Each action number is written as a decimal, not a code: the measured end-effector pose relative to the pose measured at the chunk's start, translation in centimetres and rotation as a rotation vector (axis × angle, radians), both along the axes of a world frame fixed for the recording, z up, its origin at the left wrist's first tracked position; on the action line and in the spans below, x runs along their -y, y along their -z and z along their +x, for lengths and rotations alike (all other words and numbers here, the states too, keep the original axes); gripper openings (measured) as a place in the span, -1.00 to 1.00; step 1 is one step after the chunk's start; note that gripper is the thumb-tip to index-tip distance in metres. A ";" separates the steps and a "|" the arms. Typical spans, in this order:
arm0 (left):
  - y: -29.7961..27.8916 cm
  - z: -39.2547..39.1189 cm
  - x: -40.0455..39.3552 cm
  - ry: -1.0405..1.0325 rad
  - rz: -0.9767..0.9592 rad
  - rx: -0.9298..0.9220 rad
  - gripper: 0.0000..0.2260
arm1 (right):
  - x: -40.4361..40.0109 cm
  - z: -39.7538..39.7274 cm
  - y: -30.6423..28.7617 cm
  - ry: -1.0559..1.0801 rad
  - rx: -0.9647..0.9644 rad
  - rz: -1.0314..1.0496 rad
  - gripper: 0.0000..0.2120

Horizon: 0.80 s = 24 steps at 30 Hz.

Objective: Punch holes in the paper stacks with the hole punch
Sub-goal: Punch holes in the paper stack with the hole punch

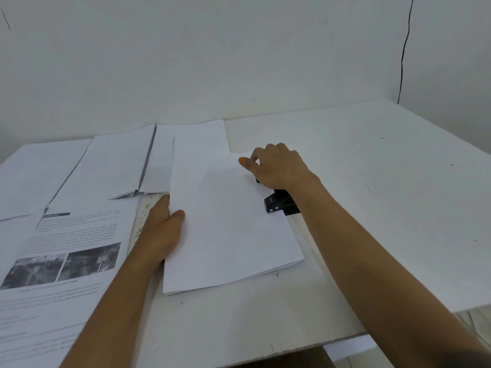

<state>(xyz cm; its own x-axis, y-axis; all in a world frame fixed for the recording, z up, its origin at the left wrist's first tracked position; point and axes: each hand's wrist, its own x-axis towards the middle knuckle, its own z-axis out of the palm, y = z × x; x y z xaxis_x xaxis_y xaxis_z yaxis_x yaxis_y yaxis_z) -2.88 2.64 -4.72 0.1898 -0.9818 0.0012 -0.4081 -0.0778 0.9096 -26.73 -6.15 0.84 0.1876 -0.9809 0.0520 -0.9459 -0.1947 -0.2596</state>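
Note:
A stack of blank white paper [228, 227] lies in the middle of the white table [372, 197]. My left hand [162, 229] grips the stack's left edge, thumb on top and fingers underneath. A black hole punch [280, 204] sits at the stack's right edge, mostly hidden under my right hand [279, 166]. That hand rests on top of the punch with its fingers curled over it and the thumb reaching onto the paper's far right corner.
Other paper stacks [111, 166] lie side by side at the back left. A printed page with text and two photos [66, 251] lies at the front left. Small paper dots [144, 211] speckle the table by my left hand. A black cable [403, 54] hangs on the wall.

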 end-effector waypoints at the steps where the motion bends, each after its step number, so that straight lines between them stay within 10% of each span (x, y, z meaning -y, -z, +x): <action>1: 0.0 0.0 0.0 0.004 0.001 0.007 -0.70 | 0.1 0.0 0.2 0.001 0.002 0.000 -0.47; 24: 0.0 -0.2 0.0 -0.017 -0.007 0.061 -0.72 | 0.6 -1.0 1.7 0.025 0.011 0.089 -0.35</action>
